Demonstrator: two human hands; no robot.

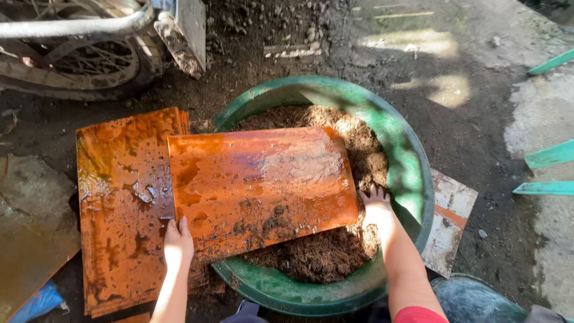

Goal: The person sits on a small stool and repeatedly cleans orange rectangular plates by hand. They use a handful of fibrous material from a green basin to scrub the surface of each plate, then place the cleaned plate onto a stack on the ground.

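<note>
A wet orange sheet (260,188) lies across a large green basin (412,173) filled with brown fibrous soil (323,254). My left hand (177,242) grips the sheet's near left corner. My right hand (375,202) holds its near right corner, fingers resting over the soil. Bits of soil cling to the sheet's lower part. A stack of similar wet orange sheets (122,209) lies on the ground to the left of the basin, partly under the held sheet.
A wheel (89,60) and a muddy metal part stand at the top left. A white and orange board (449,221) lies under the basin's right side. Teal bars (547,157) jut in at the right. A blue scrap (39,302) is at the bottom left. The ground is dark dirt.
</note>
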